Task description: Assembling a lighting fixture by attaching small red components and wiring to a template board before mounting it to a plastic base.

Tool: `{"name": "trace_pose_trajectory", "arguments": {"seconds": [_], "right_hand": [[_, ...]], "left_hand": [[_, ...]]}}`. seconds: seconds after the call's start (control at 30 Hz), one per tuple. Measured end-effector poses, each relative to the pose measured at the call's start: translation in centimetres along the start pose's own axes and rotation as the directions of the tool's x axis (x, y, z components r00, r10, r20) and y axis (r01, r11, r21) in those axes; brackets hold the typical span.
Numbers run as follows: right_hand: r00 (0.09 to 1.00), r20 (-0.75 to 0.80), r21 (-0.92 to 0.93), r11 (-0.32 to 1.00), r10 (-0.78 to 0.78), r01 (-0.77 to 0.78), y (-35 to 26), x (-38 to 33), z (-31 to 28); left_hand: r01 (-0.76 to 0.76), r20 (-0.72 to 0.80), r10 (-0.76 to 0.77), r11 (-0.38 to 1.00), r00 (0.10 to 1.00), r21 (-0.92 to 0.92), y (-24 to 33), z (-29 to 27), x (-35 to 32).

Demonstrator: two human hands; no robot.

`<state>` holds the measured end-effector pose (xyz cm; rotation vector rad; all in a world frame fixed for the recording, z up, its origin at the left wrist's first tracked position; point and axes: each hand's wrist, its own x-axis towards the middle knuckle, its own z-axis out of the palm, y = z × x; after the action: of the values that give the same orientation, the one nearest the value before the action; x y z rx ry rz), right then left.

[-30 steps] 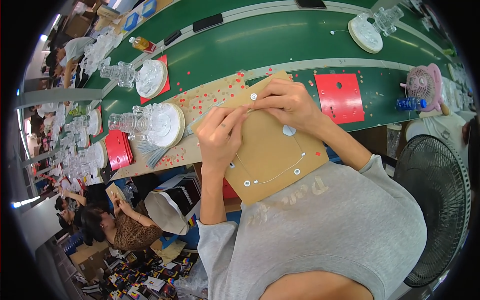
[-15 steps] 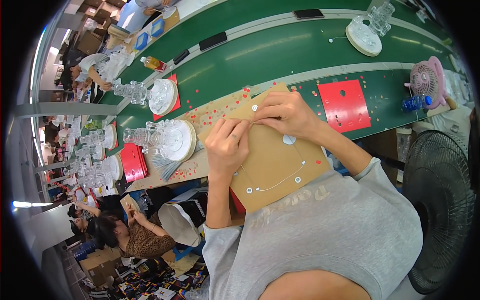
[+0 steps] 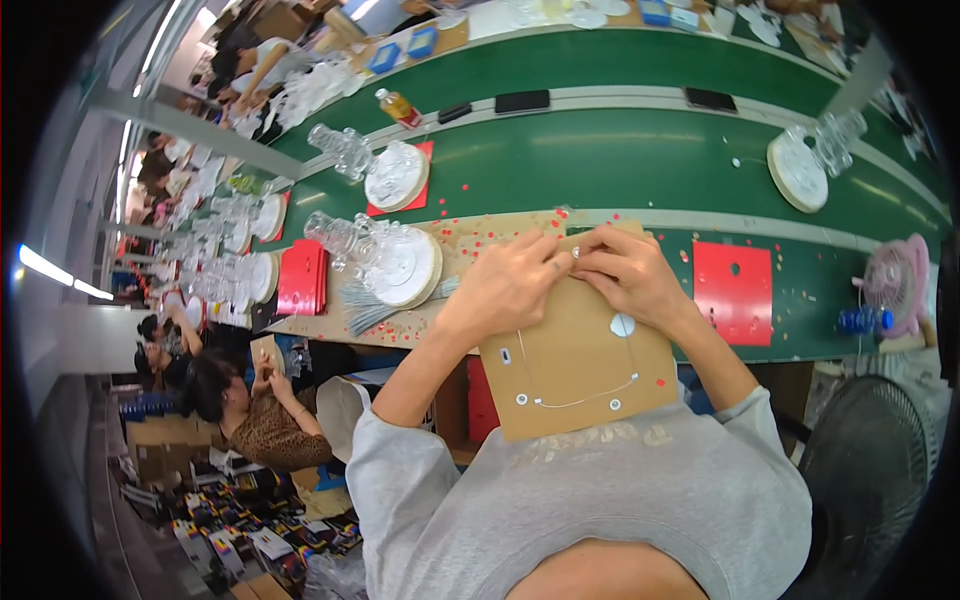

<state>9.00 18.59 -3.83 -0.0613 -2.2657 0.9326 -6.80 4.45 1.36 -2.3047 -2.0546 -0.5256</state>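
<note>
A brown cardboard sheet (image 3: 570, 355) rests tilted between the bench edge and my grey shirt. Small white round pieces and a thin white cord (image 3: 588, 399) with little white ends are fixed on its face. Near its top edge my left hand (image 3: 512, 282) and my right hand (image 3: 632, 272) meet, fingertips pinched together. What they pinch is too small and covered to make out. A small round white piece (image 3: 576, 252) shows beside the right fingertips. Below the right hand is a larger white disc (image 3: 622, 326), with thin lines running down from the hands.
Left of the sheet lie a clear plastic figure on a round base (image 3: 412, 265), a bundle of grey wires (image 3: 378, 308) and red cards (image 3: 302, 278). Rightward are a red punched card (image 3: 733, 292), a blue-wrapped bottle (image 3: 865, 320), a pink fan (image 3: 893, 285) and a black fan (image 3: 868, 460).
The whole view has turned and shifted. Both hands stay pinched together at the sheet's top edge, with the left hand now turned more over its fingertips. The sheet appears more upright.
</note>
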Motion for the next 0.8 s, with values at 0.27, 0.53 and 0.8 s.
{"name": "trace_pose_trajectory", "arguments": {"seconds": [0.27,0.53,0.8], "right_hand": [[0.996,0.091,0.051,0.999,-0.010,0.005,-0.4,0.9,-0.5],[0.981,0.017,-0.053,0.980,-0.192,0.192,-0.1,0.6,0.2],[0.972,0.030,-0.153,0.960,-0.232,0.234,-0.2,0.1,0.5]], "left_hand": [[-0.218,0.094,0.202,0.954,0.975,0.208,-0.8,1.0,-0.8],[-0.159,0.030,0.157,0.948,0.987,0.275,0.3,1.3,-1.7],[-0.019,0.026,0.014,0.984,1.000,0.178,1.4,1.2,-1.9]]}}
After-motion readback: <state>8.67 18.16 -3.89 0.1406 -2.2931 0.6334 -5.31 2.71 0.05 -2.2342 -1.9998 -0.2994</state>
